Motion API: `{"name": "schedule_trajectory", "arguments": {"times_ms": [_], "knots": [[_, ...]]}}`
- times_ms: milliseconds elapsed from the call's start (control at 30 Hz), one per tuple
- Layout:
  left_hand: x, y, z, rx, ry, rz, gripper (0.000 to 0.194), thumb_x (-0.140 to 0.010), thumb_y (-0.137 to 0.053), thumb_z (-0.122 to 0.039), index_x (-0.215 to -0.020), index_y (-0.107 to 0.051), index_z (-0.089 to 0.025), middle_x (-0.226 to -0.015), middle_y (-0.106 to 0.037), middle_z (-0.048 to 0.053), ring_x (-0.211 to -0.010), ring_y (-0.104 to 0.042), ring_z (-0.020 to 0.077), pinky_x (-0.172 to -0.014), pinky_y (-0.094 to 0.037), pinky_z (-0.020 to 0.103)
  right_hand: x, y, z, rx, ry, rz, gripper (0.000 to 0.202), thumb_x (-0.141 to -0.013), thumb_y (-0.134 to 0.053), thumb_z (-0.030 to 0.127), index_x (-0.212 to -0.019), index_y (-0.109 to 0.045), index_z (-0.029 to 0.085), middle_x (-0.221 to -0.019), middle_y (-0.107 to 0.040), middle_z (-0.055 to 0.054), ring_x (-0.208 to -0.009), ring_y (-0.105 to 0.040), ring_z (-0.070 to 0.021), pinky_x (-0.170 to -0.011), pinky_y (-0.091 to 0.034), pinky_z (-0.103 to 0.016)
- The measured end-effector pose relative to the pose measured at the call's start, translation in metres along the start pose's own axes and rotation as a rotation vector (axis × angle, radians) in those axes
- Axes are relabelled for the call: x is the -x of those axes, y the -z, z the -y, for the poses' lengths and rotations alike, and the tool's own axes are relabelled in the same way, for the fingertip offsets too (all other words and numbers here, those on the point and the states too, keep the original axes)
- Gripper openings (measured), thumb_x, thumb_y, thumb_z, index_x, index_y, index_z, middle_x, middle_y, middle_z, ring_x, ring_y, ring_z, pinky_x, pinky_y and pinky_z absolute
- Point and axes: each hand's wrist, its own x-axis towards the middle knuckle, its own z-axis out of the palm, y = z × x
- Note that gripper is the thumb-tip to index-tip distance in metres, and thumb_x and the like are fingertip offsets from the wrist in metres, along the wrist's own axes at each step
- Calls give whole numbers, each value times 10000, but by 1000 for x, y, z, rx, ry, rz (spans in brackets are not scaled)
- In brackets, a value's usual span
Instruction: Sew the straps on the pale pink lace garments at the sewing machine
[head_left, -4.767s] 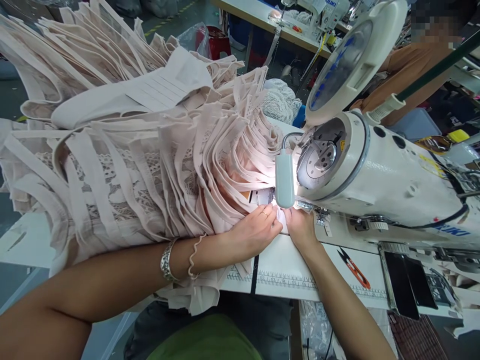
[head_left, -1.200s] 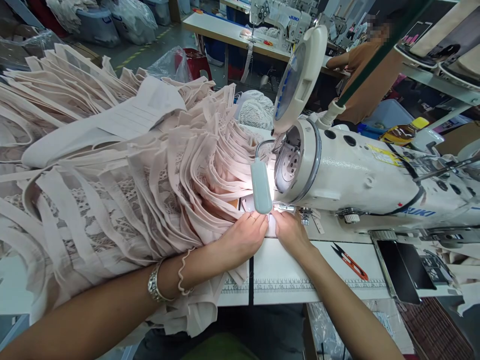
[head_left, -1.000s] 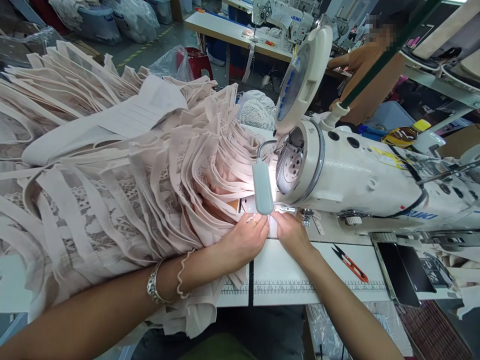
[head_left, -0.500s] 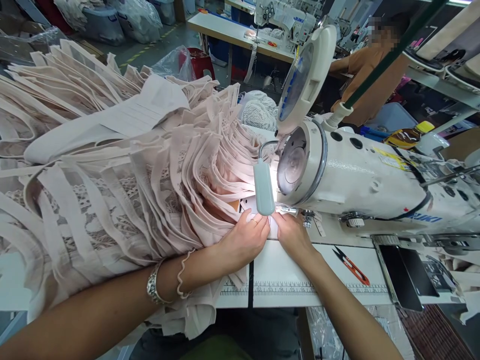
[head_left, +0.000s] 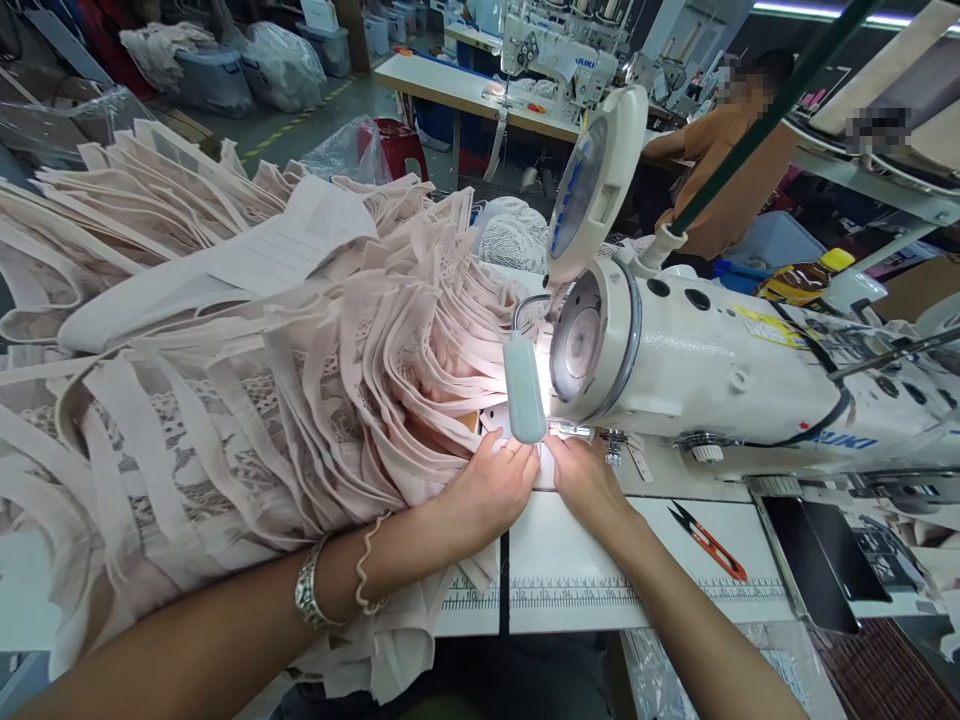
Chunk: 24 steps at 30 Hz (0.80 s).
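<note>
My left hand has its fingers bent together at a small piece of pale fabric under the sewing machine head. Close beside it, my right hand pinches the same fabric from the right. A grey-green lamp hangs just above the fingertips and partly hides them and the needle area. A large pile of pale pink lace garments lies left of the machine, against my left forearm.
Orange snips and a dark phone lie on the right of the table. A ruler strip runs along its front edge. Behind the machine sit a yellow-capped bottle and a person in brown.
The view has shifted slightly, so the machine and table sit a little lower in the picture. Both hands keep nearly the same place at the fabric.
</note>
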Motion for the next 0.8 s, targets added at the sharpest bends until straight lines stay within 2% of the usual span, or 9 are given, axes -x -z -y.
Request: {"name": "schedule_trajectory", "arguments": {"times_ms": [333,533,633,700,800], "knots": [[-1,4,1,9,3,-7,366,-994,-300,-80,-1181,-611,-39,-1227,-656,205,-1088,-652,254,-948,-463,417,-1,5,5,28,-26,28,380,-879,-347,47,-998,-671,208,-784,-669,-46,-832,-590,-204,-823,-358,-306],[1,-2,0,-8,-4,-58,348,-988,-333,-99,-1214,-583,-14,-1212,-651,214,-1060,-647,261,-940,-452,414,-1,-2,1,32,-6,-24,408,-830,-346,24,-975,-682,204,-753,-667,-47,-791,-600,-202,-802,-382,-312],[1,-3,1,-14,-1,-96,326,-982,-324,-78,-1153,-598,-39,-1132,-668,188,-1012,-642,252,-909,-451,405,-1,-9,-4,-5,46,-115,457,-792,-351,10,-1026,-694,202,-753,-679,-51,-767,-608,-205,-787,-409,-314],[0,1,5,-18,-1,-109,307,-969,-317,-44,-1012,-618,-81,-991,-675,139,-916,-635,234,-882,-453,397,-1,-14,-8,-51,101,-219,488,-777,-361,11,-1066,-702,206,-797,-701,-58,-787,-622,-205,-795,-432,-312],[1,12,17,5,10,-89,302,-944,-325,-3,-821,-566,-136,-785,-605,64,-763,-589,207,-817,-462,375,1,-20,-11,-199,140,-352,472,-812,-361,43,-1036,-727,237,-873,-725,-48,-846,-646,-191,-810,-472,-298]]}}
